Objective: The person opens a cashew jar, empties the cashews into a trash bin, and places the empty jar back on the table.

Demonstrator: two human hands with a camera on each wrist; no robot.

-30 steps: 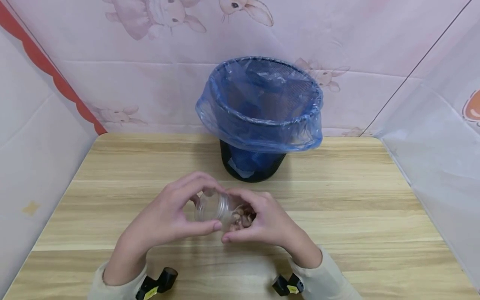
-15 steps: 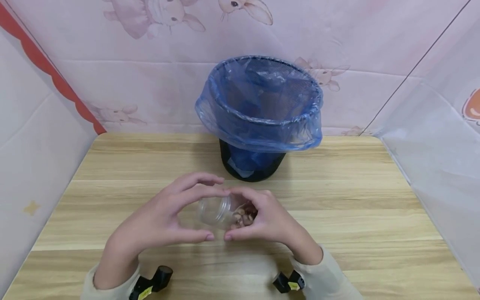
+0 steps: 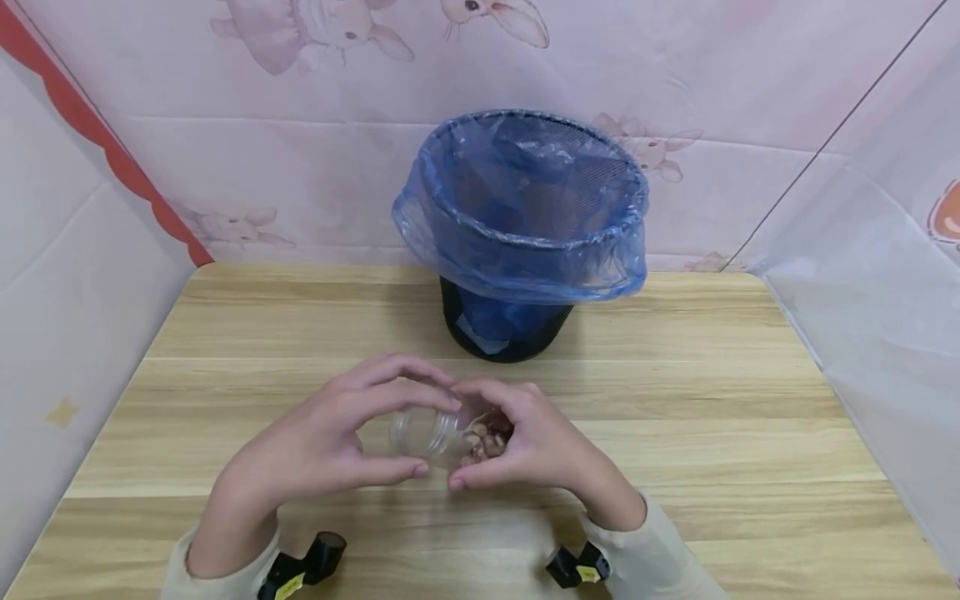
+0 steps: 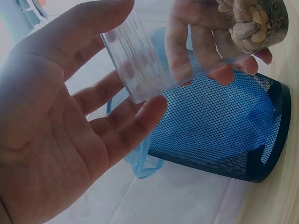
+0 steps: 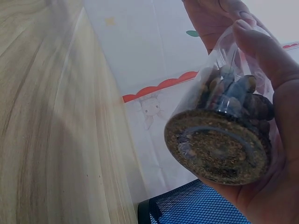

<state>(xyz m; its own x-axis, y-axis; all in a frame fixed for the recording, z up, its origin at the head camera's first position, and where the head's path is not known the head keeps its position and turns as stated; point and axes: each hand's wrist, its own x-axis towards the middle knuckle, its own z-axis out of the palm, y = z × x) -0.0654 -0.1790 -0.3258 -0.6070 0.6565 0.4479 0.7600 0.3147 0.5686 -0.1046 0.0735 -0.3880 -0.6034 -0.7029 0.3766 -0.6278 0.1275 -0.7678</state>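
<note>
A clear plastic jar [image 3: 468,446] lies tilted on its side between the two hands, its base toward the right. Brown nuts [image 4: 250,25] are gathered at the base end, and brown crumbs coat the bottom [image 5: 217,147]. My right hand [image 3: 528,433] grips the jar round its body, thumb on the near side. Around the clear ribbed lid [image 4: 135,58] at the other end curve the fingers of my left hand [image 3: 337,433]; in the left wrist view its thumb and a fingertip meet the lid's edges. The palm stays off the lid.
Behind the hands stands a black mesh bin [image 3: 502,333] lined with a blue plastic bag [image 3: 525,271]. It sits on a wood-grain table [image 3: 712,400]. Printed cloth walls [image 3: 322,183] enclose the back and both sides.
The left hand has loosened from the lid, with its fingers spread and drawn back left, then curved in round it again. The right hand keeps its hold on the jar.
</note>
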